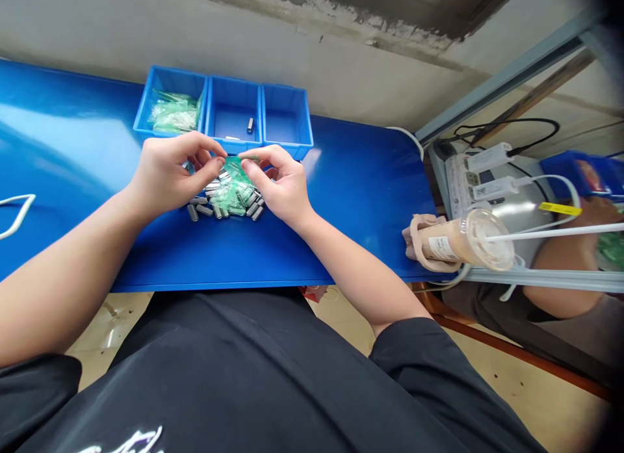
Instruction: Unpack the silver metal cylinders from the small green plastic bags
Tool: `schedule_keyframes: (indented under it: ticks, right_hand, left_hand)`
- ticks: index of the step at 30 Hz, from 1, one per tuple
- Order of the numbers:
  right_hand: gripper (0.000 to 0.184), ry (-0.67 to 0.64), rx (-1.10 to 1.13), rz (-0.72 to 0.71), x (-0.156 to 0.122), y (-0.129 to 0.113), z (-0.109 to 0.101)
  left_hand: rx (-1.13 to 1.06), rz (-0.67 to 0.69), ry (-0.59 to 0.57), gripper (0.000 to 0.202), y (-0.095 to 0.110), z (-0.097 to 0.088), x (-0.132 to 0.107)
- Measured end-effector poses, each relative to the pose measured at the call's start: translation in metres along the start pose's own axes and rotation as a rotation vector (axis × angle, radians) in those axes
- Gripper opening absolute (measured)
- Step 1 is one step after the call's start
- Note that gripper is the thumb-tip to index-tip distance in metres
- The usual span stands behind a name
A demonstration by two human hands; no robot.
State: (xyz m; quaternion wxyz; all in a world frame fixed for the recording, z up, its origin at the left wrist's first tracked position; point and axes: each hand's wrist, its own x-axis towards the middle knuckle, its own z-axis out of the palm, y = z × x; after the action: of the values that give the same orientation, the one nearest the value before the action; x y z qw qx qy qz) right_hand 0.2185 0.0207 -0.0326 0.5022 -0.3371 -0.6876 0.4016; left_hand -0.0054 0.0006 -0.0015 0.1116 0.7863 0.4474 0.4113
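Note:
Between my two hands a green plastic bag (231, 192) hangs over a pile of small dark metal cylinders (203, 210) on the blue table. My left hand (176, 169) pinches the bag's upper left edge between thumb and fingers. At the upper right edge, my right hand (279, 182) grips the same bag with thumb and forefinger. Whether anything is inside the bag I cannot tell, as cylinders show around and through the film.
Behind my hands stand three joined blue bins: the left bin (141, 118) holds green bags, the middle bin (227, 92) a metal cylinder, the right bin (287, 102) nothing visible. A drink cup (451, 240) sits in a holder at the table's right end. Another person's leg (565, 271) is beyond it.

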Motion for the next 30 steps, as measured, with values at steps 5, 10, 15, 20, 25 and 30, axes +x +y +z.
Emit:
schedule_keyframes:
  ticks: [5,10,15,20,25,30]
  right_hand:
    - [0.034,0.011,-0.141,-0.052,0.000,-0.002,-0.001]
    - [0.042,-0.021,-0.168,0.031,-0.003,-0.008,-0.001]
    - [0.046,-0.066,-0.074,0.063,-0.004,-0.012,0.000]
    - [0.044,-0.052,-0.078,0.031,-0.002,-0.014,-0.001]
    - [0.023,0.015,-0.069,-0.083,-0.001,-0.008,-0.001]
    - [0.020,-0.041,-0.109,-0.075,-0.001,-0.007,-0.002]
  left_hand:
    - [-0.008,0.018,0.003,0.019,0.001,0.000,0.000]
    - [0.023,-0.060,-0.030,0.020,0.002,0.000,0.000]
    - [0.012,-0.076,-0.041,0.025,0.005,-0.002,-0.001]
    - [-0.022,-0.054,-0.022,0.028,0.007,-0.002,0.000]
    - [-0.015,-0.055,-0.003,0.029,0.007,-0.002,0.000]
    - [-0.058,-0.012,0.063,0.042,0.003,0.002,-0.001]
